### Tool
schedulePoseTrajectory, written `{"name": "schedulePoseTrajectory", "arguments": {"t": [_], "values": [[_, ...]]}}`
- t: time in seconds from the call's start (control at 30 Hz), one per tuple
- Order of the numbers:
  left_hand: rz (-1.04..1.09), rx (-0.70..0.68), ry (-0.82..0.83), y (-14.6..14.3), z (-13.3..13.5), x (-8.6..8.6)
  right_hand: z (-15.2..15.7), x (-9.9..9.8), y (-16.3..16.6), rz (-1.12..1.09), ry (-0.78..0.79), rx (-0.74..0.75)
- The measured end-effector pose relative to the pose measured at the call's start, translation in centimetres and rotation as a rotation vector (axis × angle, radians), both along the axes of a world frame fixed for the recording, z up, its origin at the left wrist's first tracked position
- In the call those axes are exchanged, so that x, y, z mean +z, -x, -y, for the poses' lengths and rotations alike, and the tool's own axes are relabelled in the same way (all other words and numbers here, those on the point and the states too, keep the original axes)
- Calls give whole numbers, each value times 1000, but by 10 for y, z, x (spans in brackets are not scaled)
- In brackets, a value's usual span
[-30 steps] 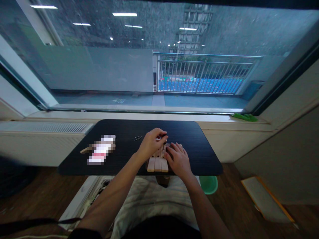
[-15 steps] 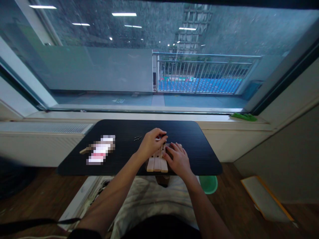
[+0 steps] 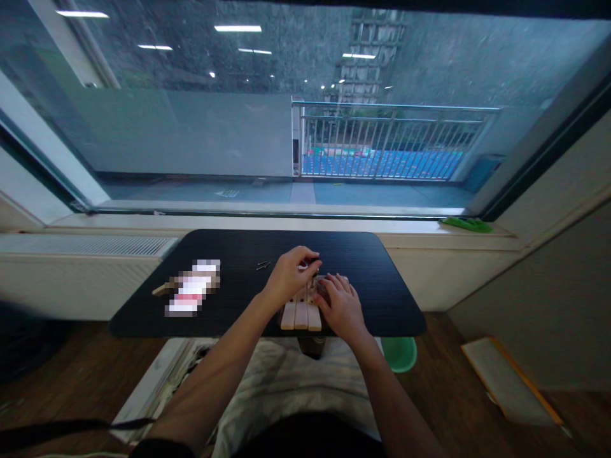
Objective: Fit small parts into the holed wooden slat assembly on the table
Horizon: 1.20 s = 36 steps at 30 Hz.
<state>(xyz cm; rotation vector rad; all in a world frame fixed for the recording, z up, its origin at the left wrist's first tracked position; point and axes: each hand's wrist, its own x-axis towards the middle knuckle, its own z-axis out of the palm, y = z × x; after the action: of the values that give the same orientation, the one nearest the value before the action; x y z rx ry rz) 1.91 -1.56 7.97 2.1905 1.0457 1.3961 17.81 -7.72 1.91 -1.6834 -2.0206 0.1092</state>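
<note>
On the black table lies a wooden slat piece point(image 3: 300, 315), with pale slats side by side and small dark holes. My left hand point(image 3: 291, 272) is closed over its far end. Thumb and fingers pinch a small upright tool with a dark top point(image 3: 314, 259), like a screwdriver; its thin shaft points down at the right slat, and the tip is hard to see. My right hand point(image 3: 342, 302) grips the right side of the slat piece, its thumb near the right slat and its fingers over the far edge. Several small metal screws or nails point(image 3: 263, 265) lie left of my hands.
The black table point(image 3: 382, 305) stands against the window sill. At its left lie a blurred-out bright rectangle point(image 3: 193, 289) and a wooden stick point(image 3: 163, 289). A green bowl point(image 3: 400, 353) is below the right front edge. A green cloth point(image 3: 466, 224) rests on the sill.
Hardly anything differs. Both hands keep their places at the slat piece, with only a very slight shift of the left fingers and the tool.
</note>
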Motion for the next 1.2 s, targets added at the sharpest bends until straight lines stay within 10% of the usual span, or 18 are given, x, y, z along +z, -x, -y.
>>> {"name": "schedulePoseTrajectory", "arguments": {"t": [1.2], "values": [[33, 5, -6, -1, -3, -4, -16, 13, -13, -67, 145, 147]]}}
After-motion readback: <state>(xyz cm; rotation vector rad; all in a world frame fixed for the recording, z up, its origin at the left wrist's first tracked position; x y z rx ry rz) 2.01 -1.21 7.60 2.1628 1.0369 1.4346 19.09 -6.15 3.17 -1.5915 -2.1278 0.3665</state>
